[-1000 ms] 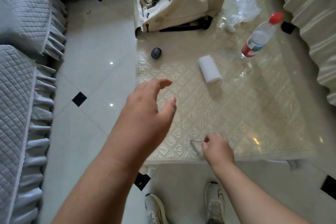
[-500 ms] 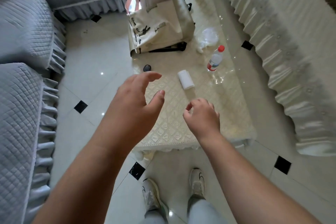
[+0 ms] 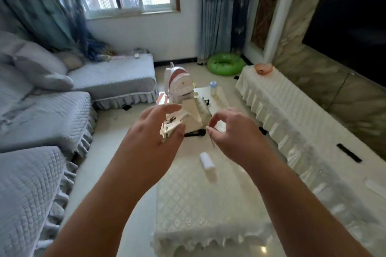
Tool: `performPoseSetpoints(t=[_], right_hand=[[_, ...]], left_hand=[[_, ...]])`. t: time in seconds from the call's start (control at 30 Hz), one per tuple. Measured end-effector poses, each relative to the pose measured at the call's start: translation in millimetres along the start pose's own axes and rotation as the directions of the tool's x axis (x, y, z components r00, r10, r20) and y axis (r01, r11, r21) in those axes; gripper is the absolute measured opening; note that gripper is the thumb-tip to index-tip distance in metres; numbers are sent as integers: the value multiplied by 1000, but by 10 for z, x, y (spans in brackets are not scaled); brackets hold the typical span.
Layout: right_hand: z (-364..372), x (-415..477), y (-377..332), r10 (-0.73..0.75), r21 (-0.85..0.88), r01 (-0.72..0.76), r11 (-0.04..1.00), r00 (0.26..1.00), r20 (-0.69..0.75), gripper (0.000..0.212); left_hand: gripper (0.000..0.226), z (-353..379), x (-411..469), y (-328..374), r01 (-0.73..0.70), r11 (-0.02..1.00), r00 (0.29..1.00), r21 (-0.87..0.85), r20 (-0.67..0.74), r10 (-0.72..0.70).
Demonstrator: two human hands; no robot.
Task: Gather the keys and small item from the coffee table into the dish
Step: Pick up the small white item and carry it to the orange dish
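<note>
My right hand (image 3: 234,135) is raised over the cream-covered coffee table (image 3: 198,204). Its thumb and forefinger pinch a thin, pale, pin-like small item (image 3: 212,141) that hangs down from the fingertips. My left hand (image 3: 152,137) hovers beside it, fingers spread, holding nothing. A pink dish (image 3: 263,68) stands on the far end of the cloth-covered cabinet (image 3: 292,121) at the right. No keys are visible. My left hand hides part of the table behind it.
A white cylinder-shaped container (image 3: 206,162) lies on the table. Behind my hands stand a cream bag (image 3: 196,117), a white backpack (image 3: 177,85) and a blue-capped bottle (image 3: 213,87). Grey sofas (image 3: 41,115) line the left. A green swim ring (image 3: 226,66) lies on the floor.
My right hand pinched the thin item at the table's front edge and lifted it. The view rose from the tabletop to the whole room, and both hands came up.
</note>
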State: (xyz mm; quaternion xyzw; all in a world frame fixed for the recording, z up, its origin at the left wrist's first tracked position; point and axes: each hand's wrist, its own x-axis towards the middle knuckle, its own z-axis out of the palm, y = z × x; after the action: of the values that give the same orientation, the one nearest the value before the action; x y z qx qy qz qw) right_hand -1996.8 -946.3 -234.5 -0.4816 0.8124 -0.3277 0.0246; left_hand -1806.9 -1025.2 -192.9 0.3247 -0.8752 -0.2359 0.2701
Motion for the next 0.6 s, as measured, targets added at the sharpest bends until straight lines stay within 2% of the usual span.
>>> performPoseSetpoints(t=[0.1,0.2,0.33,0.43,0.6], right_hand=[[-363,-92,-359,-6,27,8,1000,999,-50,6],[-643,-198,-647,-11,-15,8,1000,988,-154,6],[-783,-336,-961,13,-42,-24,999,966,-259,7],[-719,-466,-1101,53,-46,-68,997,962,-269,6],[-585,-785,-1098,185,-44,-205,978,941,-284,7]], left_hand=[[38,-277,6,85,-66,998,998,-15,-20,65],[38,-516,-46,89,-138,989,990,-61,-35,136],[38,-720,-74,-6,-218,971,976,-98,-47,215],[39,-753,-41,-99,-225,965,974,-135,-6,226],[36,-609,-19,-186,-296,924,942,-243,89,325]])
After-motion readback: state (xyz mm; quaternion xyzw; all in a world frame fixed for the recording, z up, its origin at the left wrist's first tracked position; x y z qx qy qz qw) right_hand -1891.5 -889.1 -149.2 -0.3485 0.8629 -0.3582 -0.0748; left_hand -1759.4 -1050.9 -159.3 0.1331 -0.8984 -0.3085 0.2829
